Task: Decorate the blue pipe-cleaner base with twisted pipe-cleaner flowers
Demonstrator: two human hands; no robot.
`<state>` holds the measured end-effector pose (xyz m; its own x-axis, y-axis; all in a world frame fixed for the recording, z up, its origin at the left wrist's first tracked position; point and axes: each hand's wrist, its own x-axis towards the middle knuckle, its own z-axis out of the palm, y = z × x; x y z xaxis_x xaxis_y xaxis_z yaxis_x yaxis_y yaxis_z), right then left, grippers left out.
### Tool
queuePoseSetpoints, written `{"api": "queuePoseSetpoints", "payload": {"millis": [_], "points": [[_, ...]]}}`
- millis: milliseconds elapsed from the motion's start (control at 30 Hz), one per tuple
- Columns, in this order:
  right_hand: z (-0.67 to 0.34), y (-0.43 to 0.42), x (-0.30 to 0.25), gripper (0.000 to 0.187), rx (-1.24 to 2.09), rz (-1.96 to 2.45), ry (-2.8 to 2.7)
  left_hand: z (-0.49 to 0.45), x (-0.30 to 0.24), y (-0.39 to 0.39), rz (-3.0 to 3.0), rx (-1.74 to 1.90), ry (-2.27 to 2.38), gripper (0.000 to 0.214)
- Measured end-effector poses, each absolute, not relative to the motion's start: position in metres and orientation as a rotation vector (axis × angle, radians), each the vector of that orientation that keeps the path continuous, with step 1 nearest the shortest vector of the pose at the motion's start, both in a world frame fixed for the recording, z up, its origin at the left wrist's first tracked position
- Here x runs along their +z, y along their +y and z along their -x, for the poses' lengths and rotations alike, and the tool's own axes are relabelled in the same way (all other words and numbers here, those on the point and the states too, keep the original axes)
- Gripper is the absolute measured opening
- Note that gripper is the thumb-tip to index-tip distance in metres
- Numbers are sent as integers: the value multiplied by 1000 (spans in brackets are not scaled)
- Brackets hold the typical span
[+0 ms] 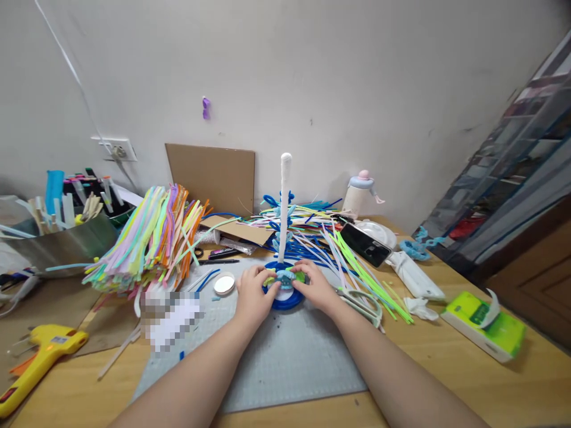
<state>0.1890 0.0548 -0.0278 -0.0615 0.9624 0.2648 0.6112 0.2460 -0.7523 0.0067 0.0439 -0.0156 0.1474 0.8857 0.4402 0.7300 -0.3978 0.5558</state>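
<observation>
Blue base ring: one; hands: two; light-blue piece held: one

My fingers were bare and slender, the nails too small to make out. Behind them, my left hand and right hand were just as bare, rounded across the back and narrowing at the wrists. Farther back from the fingertips, my left forearm and right forearm looked smooth, uncovered, and gradually thicker.
</observation>
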Motion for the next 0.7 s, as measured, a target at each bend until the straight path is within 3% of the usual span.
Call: {"api": "queuePoseSetpoints", "payload": {"millis": [700], "points": [[-157,55,-26,19,512,1734,-1488,-1,-5,45,-2472,858,1469,12]]}}
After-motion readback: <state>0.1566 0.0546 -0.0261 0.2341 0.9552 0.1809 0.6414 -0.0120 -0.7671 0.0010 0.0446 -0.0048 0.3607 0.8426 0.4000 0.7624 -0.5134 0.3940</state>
